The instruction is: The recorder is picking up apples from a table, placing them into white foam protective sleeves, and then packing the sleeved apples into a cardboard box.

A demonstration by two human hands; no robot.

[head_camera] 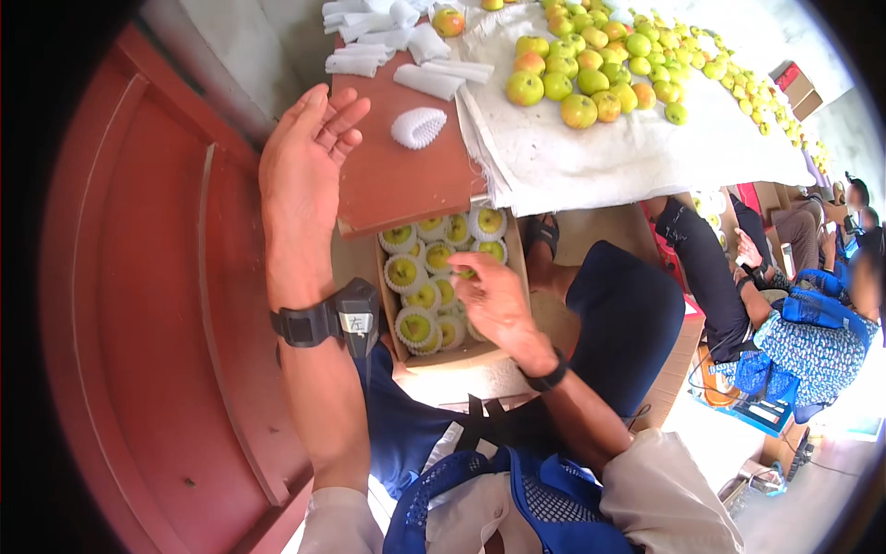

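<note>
My left hand [308, 152] is raised beside the red tabletop [405, 180], palm turned inward, with nothing in it. Near its fingertips, a white foam fruit net [419, 128] lies on the tabletop. My right hand [493, 298] reaches into an open cardboard carton [477, 359] below the table edge, its fingers curled. A bit of green apple [468, 273] shows between the fingers; whether they grip it or only hover over it, I cannot tell. Several green apples in white foam nets [415, 327] fill the carton, stems mostly up. My hand and the table edge hide some of them.
Flattened foam nets [432, 79] and a reddish apple [448, 22] lie farther back on the table. Loose apples [592, 79] cover part of a white cloth [554, 159]. A red door [173, 277] stands at left. People [810, 332] sit at right beside cartons.
</note>
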